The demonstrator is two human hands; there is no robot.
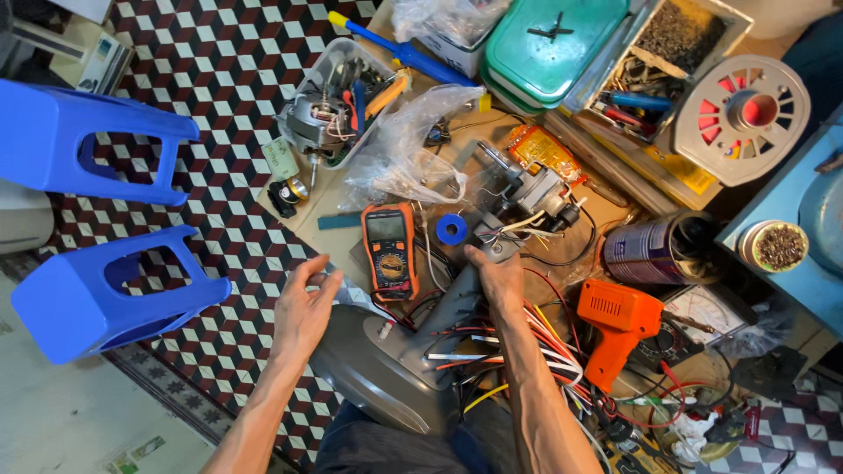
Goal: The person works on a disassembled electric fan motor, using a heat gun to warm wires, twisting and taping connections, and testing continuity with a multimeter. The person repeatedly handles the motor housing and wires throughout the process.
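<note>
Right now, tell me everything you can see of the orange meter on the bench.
The meter is a handheld tester with an orange rubbery casing around a dark face. It has a greyish screen near the top, a round dial below it and sockets at the bottom. It lies flat, face up, on the bench, between the left hand and the right hand; neither touches it. A clear plastic bag lies just above.

The floor (219,79) carries a tumbling-block pattern in dark red, black and white. Two plastic stools (92,219) are bright blue. The multimeter (389,250) is black with an orange surround; the soldering gun (619,320) is orange. The fan housing (386,377) is grey, its wire bundle (527,338) red, white, yellow and black. The lidded box (553,39) is green, the tape roll (451,230) blue.
</note>
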